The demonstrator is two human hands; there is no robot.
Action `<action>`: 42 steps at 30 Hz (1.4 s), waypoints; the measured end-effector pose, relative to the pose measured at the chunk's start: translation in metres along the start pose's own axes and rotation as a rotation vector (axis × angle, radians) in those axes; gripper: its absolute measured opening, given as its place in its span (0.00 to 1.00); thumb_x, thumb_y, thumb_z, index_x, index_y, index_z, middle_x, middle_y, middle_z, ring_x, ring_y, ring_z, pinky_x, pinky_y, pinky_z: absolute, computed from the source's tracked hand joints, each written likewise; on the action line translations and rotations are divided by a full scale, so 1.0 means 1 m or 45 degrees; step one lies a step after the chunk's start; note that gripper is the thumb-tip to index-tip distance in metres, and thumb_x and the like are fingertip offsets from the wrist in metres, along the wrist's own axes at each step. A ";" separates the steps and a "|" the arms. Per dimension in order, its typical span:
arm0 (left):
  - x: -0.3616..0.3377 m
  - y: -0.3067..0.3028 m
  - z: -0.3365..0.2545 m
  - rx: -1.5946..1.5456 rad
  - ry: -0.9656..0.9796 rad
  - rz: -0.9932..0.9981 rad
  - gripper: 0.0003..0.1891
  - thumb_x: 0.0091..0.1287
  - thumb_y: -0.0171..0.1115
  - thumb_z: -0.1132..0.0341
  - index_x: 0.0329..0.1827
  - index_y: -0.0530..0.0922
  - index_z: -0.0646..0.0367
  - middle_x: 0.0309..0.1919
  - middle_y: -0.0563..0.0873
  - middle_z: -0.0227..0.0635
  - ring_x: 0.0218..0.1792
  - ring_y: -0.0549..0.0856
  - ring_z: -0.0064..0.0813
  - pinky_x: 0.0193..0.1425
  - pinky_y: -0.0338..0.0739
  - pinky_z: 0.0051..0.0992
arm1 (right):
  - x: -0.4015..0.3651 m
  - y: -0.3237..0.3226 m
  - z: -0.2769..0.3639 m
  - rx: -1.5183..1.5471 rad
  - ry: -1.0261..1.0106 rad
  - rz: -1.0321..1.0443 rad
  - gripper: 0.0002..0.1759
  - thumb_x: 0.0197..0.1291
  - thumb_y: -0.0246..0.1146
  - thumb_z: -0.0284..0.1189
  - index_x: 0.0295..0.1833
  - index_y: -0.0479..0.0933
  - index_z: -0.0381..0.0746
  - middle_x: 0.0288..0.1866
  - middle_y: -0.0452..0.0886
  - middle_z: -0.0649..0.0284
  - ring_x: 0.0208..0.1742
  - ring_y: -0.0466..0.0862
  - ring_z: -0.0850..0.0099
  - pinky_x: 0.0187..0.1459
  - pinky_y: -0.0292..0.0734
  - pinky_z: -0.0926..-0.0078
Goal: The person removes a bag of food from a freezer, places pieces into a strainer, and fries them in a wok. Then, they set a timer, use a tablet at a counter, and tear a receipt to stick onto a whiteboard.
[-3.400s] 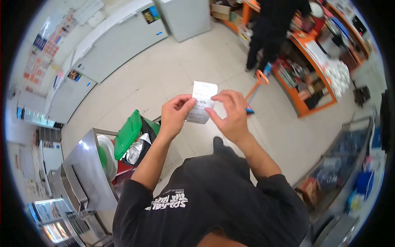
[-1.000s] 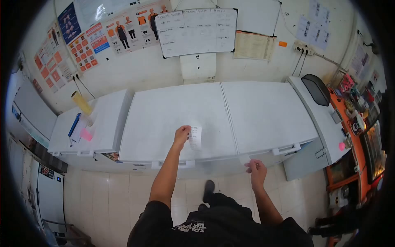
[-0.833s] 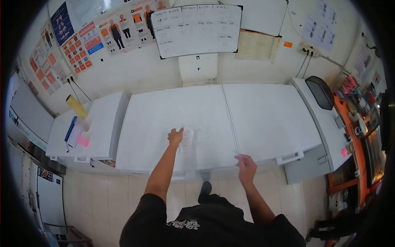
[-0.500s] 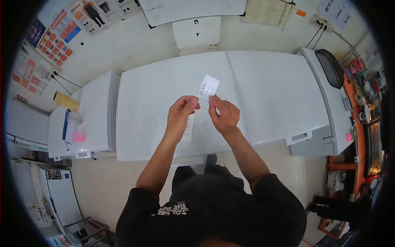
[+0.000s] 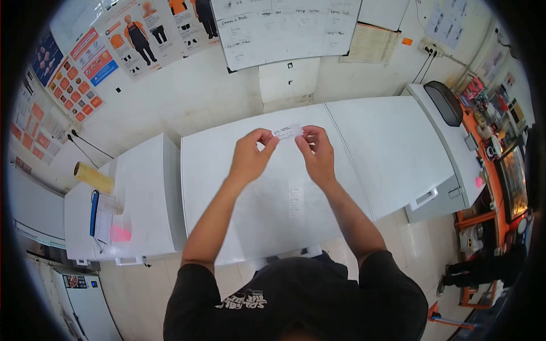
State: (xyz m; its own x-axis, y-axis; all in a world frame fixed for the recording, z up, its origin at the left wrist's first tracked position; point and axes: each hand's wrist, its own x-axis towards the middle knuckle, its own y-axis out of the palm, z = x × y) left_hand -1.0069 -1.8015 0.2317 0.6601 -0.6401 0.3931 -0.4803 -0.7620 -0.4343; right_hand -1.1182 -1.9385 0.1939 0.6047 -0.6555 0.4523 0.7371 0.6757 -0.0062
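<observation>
Holds a paper slip (image 5: 287, 132) level in the air, above the far part of the long white surface (image 5: 392, 153). Pinches its left end with the left hand (image 5: 250, 156), thumb and forefinger pressed together on the paper, the other fingers curled in. Pinches its right end with the right hand (image 5: 317, 153) in the same way, thumb against forefinger, the remaining fingers folded behind. Stretches the slip flat between the two hands, printed side up; print too small to read.

Nearer than the hands, flat on the surface and touching neither hand: a longer receipt (image 5: 296, 199), pale and faintly printed.

To the left, just beside the long surface: a smaller white chest (image 5: 151, 187). On its left part: a yellowish roll (image 5: 94, 177) lying on its side at the far end, a blue pen (image 5: 93, 213) nearer, loose papers (image 5: 105, 219) beside the pen, and a pink note (image 5: 120, 233) nearest.

On the far wall: a whiteboard (image 5: 290, 25) with handwriting, and posters (image 5: 96, 54) to its left.

At the far right end of the surface: a dark hooded box (image 5: 445, 102). Further right: an orange counter (image 5: 500, 148) crowded with goods. At the near right, on the floor: another person (image 5: 483, 270) in dark clothes.
</observation>
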 end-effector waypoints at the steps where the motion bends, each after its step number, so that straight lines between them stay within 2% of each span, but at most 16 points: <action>1: 0.016 -0.014 0.008 0.038 0.045 0.059 0.10 0.64 0.65 0.66 0.37 0.80 0.66 0.29 0.85 0.36 0.31 0.81 0.25 0.37 0.75 0.25 | 0.018 0.007 -0.001 -0.026 0.100 0.090 0.17 0.62 0.66 0.30 0.52 0.73 0.33 0.41 0.81 0.61 0.36 0.83 0.74 0.40 0.78 0.76; 5: 0.087 -0.047 0.039 0.178 0.115 0.174 0.09 0.65 0.64 0.66 0.37 0.79 0.65 0.29 0.84 0.35 0.32 0.79 0.25 0.40 0.74 0.25 | 0.088 0.037 -0.019 0.099 0.278 0.247 0.13 0.64 0.64 0.31 0.48 0.75 0.33 0.38 0.82 0.60 0.37 0.83 0.75 0.40 0.78 0.78; 6: 0.105 -0.052 0.043 0.232 0.051 0.208 0.09 0.65 0.64 0.66 0.37 0.79 0.65 0.29 0.84 0.36 0.32 0.80 0.26 0.40 0.74 0.25 | 0.103 0.046 -0.027 0.155 0.249 0.239 0.13 0.64 0.64 0.30 0.47 0.76 0.32 0.37 0.82 0.60 0.36 0.83 0.75 0.39 0.77 0.78; 8: 0.142 -0.055 0.061 0.235 0.078 0.137 0.09 0.65 0.64 0.66 0.37 0.80 0.65 0.29 0.84 0.36 0.32 0.80 0.25 0.39 0.73 0.25 | 0.142 0.066 -0.042 0.272 0.179 0.225 0.12 0.64 0.63 0.30 0.46 0.76 0.32 0.36 0.82 0.60 0.35 0.83 0.75 0.38 0.77 0.79; 12: 0.230 -0.060 0.107 0.173 0.157 -0.059 0.10 0.63 0.66 0.64 0.38 0.82 0.64 0.30 0.85 0.35 0.33 0.81 0.26 0.39 0.73 0.24 | 0.231 0.099 -0.079 0.111 0.087 0.194 0.10 0.63 0.63 0.29 0.42 0.78 0.32 0.34 0.83 0.61 0.33 0.82 0.76 0.38 0.76 0.79; 15: 0.285 -0.062 0.133 0.211 0.222 -0.291 0.12 0.61 0.69 0.61 0.39 0.85 0.61 0.36 0.85 0.35 0.36 0.81 0.26 0.41 0.73 0.24 | 0.296 0.130 -0.101 0.068 0.012 0.143 0.10 0.62 0.63 0.30 0.41 0.78 0.33 0.32 0.83 0.60 0.34 0.82 0.75 0.39 0.76 0.77; 18: 0.323 -0.056 0.155 0.395 0.196 -0.516 0.12 0.60 0.70 0.58 0.39 0.86 0.57 0.48 0.80 0.39 0.49 0.78 0.32 0.52 0.72 0.30 | 0.339 0.152 -0.117 -0.060 -0.085 0.113 0.10 0.62 0.63 0.31 0.41 0.79 0.33 0.32 0.83 0.60 0.35 0.82 0.72 0.39 0.76 0.74; 21: 0.346 -0.048 0.172 0.566 0.239 -0.712 0.12 0.60 0.70 0.56 0.40 0.86 0.53 0.58 0.72 0.46 0.60 0.70 0.42 0.63 0.64 0.38 | 0.366 0.172 -0.130 -0.088 -0.131 0.099 0.10 0.62 0.62 0.31 0.40 0.79 0.34 0.34 0.83 0.58 0.36 0.82 0.69 0.40 0.75 0.72; 24: 0.365 -0.042 0.185 0.559 0.253 -0.876 0.13 0.62 0.68 0.54 0.41 0.86 0.52 0.62 0.67 0.55 0.66 0.63 0.50 0.69 0.56 0.44 | 0.386 0.185 -0.142 -0.121 -0.171 0.038 0.10 0.61 0.62 0.31 0.39 0.79 0.33 0.34 0.83 0.56 0.37 0.81 0.65 0.42 0.75 0.69; 27: 0.377 -0.038 0.196 0.606 0.322 -0.961 0.14 0.63 0.67 0.53 0.42 0.85 0.52 0.63 0.66 0.60 0.68 0.61 0.53 0.69 0.57 0.44 | 0.402 0.191 -0.147 -0.208 -0.268 -0.021 0.10 0.59 0.62 0.31 0.37 0.79 0.33 0.34 0.83 0.55 0.37 0.80 0.63 0.43 0.75 0.67; 30: 0.387 -0.043 0.204 0.309 0.319 -0.887 0.11 0.62 0.68 0.58 0.39 0.85 0.54 0.68 0.63 0.53 0.70 0.56 0.54 0.72 0.54 0.46 | 0.416 0.199 -0.151 -0.242 -0.289 -0.047 0.11 0.58 0.62 0.31 0.36 0.80 0.33 0.33 0.83 0.55 0.37 0.80 0.62 0.43 0.74 0.66; 32: 0.390 -0.046 0.204 0.266 0.223 -0.831 0.11 0.62 0.67 0.58 0.39 0.85 0.56 0.68 0.64 0.52 0.69 0.60 0.52 0.71 0.56 0.44 | 0.418 0.198 -0.150 -0.219 -0.253 -0.042 0.11 0.58 0.62 0.31 0.36 0.80 0.32 0.34 0.83 0.54 0.38 0.81 0.63 0.44 0.75 0.67; 35: 0.391 -0.045 0.204 0.147 0.148 -0.832 0.13 0.63 0.66 0.58 0.40 0.84 0.59 0.64 0.70 0.51 0.66 0.67 0.48 0.69 0.61 0.39 | 0.415 0.192 -0.136 -0.098 -0.078 0.122 0.12 0.59 0.62 0.32 0.37 0.80 0.32 0.35 0.84 0.54 0.40 0.82 0.64 0.44 0.75 0.69; 38: 0.390 -0.047 0.204 -0.070 0.122 -0.779 0.15 0.63 0.65 0.57 0.41 0.84 0.61 0.58 0.76 0.48 0.61 0.73 0.42 0.67 0.65 0.35 | 0.415 0.184 -0.142 -0.140 -0.223 0.223 0.13 0.60 0.63 0.33 0.40 0.80 0.32 0.36 0.84 0.55 0.40 0.81 0.67 0.45 0.75 0.71; 41: 0.387 -0.047 0.198 -0.257 0.040 -0.727 0.16 0.63 0.65 0.57 0.41 0.84 0.63 0.52 0.79 0.43 0.57 0.76 0.35 0.63 0.68 0.31 | 0.413 0.175 -0.143 -0.080 -0.211 0.297 0.14 0.62 0.62 0.35 0.42 0.79 0.33 0.37 0.83 0.57 0.40 0.80 0.68 0.45 0.74 0.71; 42: 0.387 -0.047 0.198 -0.309 0.006 -0.720 0.16 0.63 0.65 0.58 0.41 0.84 0.63 0.50 0.80 0.41 0.55 0.77 0.33 0.61 0.69 0.30 | 0.413 0.172 -0.146 -0.100 -0.232 0.327 0.14 0.63 0.62 0.36 0.43 0.78 0.35 0.38 0.82 0.61 0.39 0.78 0.72 0.45 0.73 0.73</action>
State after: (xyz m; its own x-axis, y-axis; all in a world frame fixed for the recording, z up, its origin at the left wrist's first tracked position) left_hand -0.6145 -1.9940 0.2442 0.8488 -0.1300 0.5125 -0.1745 -0.9839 0.0395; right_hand -0.6975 -2.1425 0.2496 0.7154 -0.3908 0.5792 0.5924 0.7788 -0.2063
